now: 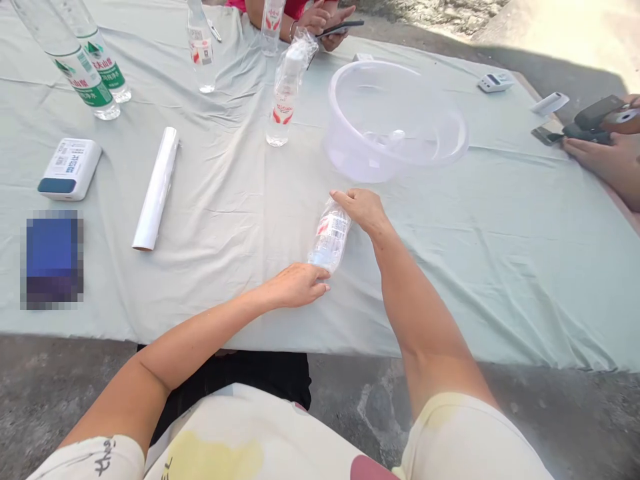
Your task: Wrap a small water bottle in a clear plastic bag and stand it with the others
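A small plastic bottle (331, 230) with a red and white label, wrapped in clear film, lies tilted just above or on the cloth in front of me. My left hand (300, 283) grips its near end, and my right hand (364, 208) is closed round the far end. Both sets of fingers partly hide the bottle's ends. Just beyond my right hand stands a clear plastic basin (350, 157). A white roll of film (156, 190) rests on the cloth to the left of my left hand.
Another film-topped bottle (281, 117) stands behind, near a labelled bottle (201, 53). Two large green-labelled water bottles (93, 83) stand at the back left. A white power bank (70, 169) lies on the left. Other people's hands (325, 23) hold devices at the far and right edges.
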A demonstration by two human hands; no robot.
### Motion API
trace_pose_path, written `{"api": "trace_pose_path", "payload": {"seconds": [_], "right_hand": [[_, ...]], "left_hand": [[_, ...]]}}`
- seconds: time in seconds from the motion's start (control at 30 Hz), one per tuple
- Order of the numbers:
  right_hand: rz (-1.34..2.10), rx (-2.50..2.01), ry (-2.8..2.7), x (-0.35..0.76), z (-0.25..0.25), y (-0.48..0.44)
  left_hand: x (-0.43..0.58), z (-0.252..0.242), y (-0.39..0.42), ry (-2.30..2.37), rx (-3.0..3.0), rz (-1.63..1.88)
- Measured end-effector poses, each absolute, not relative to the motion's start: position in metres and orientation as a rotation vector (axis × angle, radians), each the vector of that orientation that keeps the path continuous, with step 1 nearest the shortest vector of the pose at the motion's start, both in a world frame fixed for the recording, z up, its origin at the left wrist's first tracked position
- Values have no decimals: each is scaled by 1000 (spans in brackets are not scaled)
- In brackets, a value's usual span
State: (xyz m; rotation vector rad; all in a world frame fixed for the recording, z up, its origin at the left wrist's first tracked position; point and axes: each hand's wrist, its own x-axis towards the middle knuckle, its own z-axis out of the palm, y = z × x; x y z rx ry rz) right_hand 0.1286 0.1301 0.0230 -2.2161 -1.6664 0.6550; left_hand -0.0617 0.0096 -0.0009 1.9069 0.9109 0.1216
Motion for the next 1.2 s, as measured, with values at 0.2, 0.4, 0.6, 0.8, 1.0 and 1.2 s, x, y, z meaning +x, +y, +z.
{"api": "trace_pose_path", "payload": {"seconds": [0.2,0.4,0.6,0.8,1.0,1.2], "right_hand": [[832,-1929,-1442,123,34,113],[644,-1652,-1717,92,85,95],[292,-1539,-1928,44,109,111],[-89,-1484,-1994,-4,125,191],[-152,-1540,-2099,-46,113,303],[-144,-1624,-2170,-69,96,338]], "left_hand": [[-68,-1,2,822,2027,157],[-94,-22,4,822,2662,418],[-123,-39,26,979,2683,503],[-124,-46,25,1019,2663,442],[-124,-55,20,968,2750,499],[-125,-57,20,968,2736,574]]}}
